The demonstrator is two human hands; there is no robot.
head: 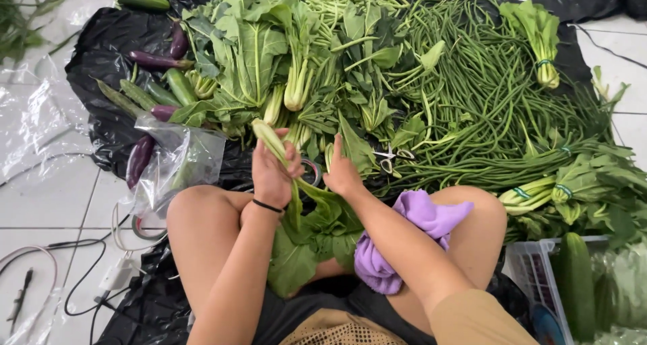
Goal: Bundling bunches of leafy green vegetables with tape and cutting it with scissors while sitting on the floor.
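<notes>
A person seated on a white tiled floor (47, 197) grips a leafy green bunch (306, 217) over the lap, left hand (273, 173) fingers clenched around its pale stalks, right hand (342, 173) touching it, grasp unclear. A clear plastic bag (178, 163) lies on black plastic sheeting (101, 48) beside eggplants (140, 158); a white crate (532, 271) sits right.

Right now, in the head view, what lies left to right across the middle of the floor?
Purple eggplant → clear plastic bag → left hand holding a leafy green bunch → right hand → scissors → long beans
</notes>
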